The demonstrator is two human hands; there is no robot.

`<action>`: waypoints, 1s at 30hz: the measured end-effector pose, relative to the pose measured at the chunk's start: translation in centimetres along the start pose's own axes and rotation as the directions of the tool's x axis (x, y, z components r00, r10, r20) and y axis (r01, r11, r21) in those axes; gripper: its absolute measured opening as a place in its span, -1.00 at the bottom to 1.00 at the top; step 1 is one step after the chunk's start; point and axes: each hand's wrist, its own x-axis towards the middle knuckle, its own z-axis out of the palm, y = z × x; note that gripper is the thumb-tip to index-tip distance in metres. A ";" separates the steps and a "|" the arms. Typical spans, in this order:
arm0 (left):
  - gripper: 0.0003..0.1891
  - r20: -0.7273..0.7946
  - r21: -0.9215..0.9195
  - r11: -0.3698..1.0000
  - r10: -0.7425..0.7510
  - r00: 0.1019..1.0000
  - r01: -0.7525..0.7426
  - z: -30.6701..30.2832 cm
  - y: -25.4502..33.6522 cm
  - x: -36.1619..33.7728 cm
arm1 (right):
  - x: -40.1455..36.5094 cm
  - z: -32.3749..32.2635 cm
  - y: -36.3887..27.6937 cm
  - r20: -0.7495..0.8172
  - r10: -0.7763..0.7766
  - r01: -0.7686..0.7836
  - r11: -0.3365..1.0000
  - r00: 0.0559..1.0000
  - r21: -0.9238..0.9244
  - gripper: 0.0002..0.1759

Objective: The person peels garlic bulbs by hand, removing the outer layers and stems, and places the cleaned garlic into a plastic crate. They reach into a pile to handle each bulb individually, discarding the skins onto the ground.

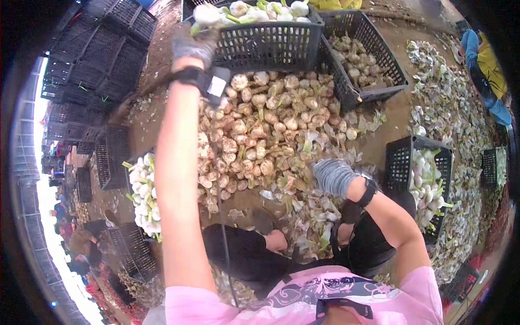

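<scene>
My left hand (194,46), in a grey glove, reaches far forward to the left corner of a black crate (265,46) of trimmed white garlic. A pale garlic bulb (207,15), blurred like the hand, is at its fingertips. My right hand (335,177), also gloved, is closed low over the near right side of the garlic pile (260,124), above loose skins (314,214). Its curled fingers hide whatever is in them. Many bulbs in the pile still carry brownish skins and soil.
A crate of browner bulbs (360,59) stands front right. Crates of white garlic flank me, left (144,195) and right (428,181). Stacked black crates (97,59) rise at far left. Skins (449,124) cover the right floor, where another person (487,70) sits.
</scene>
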 end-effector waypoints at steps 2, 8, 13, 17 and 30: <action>-0.67 0.181 0.092 0.989 0.097 0.979 -0.115 -3.4 -2.1 6.1 | -0.2 -0.1 -0.1 0.046 0.003 -0.002 0.999 0.999 -0.034 -0.82; -0.83 0.218 0.734 0.677 -0.305 0.927 0.050 -6.6 -9.9 1.7 | -0.4 0.2 -0.8 0.073 -0.003 0.005 1.000 0.997 -0.026 -0.83; -0.64 0.201 0.859 -0.320 -0.508 0.838 -0.400 -14.4 -22.6 -4.9 | -0.5 0.7 -1.0 0.070 -0.025 0.025 1.000 0.997 -0.007 -0.83; -0.50 -0.002 0.913 -0.344 -0.538 0.843 -0.218 -14.6 -24.4 -8.3 | -0.6 1.1 -1.2 0.035 -0.026 0.025 1.000 0.999 0.010 -0.83; -0.39 0.274 0.117 0.974 -0.219 0.936 0.194 -4.0 -11.0 -20.3 | 2.2 2.2 1.0 -0.500 -0.016 0.327 0.775 0.866 0.541 -0.59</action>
